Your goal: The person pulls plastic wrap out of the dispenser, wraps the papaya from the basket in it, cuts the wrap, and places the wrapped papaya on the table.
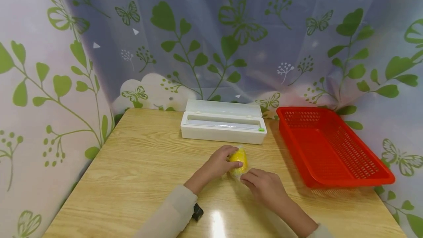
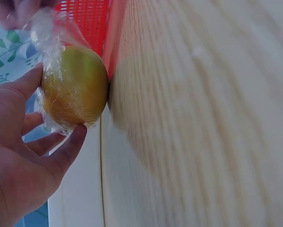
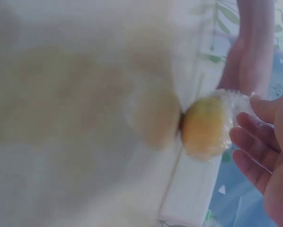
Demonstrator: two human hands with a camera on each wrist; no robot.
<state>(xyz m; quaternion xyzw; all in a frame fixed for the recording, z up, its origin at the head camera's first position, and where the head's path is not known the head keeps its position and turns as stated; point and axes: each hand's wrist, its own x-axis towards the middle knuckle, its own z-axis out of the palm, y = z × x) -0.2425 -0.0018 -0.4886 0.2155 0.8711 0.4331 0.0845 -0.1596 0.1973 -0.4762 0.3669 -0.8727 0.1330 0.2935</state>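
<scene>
A yellow fruit (image 1: 240, 155), rounded and tinged green in the left wrist view, rests on the wooden table in clear cling film (image 2: 49, 40). My left hand (image 1: 219, 162) holds it from the left side, thumb and fingers spread around the wrapped fruit. Beside its near right side, my right hand (image 1: 267, 187) pinches the gathered end of the film between thumb and forefinger. In the right wrist view the other fingers of that hand curl loosely near the fruit. The film's far side is hidden by the left hand.
Behind the hands stands a white cling film dispenser (image 1: 221, 134), its lid (image 1: 224, 108) raised and a green slider (image 1: 261, 129) at its right end. A red perforated basket (image 1: 295, 153) stands on the right. Patterned curtains hang around the table (image 1: 132, 175).
</scene>
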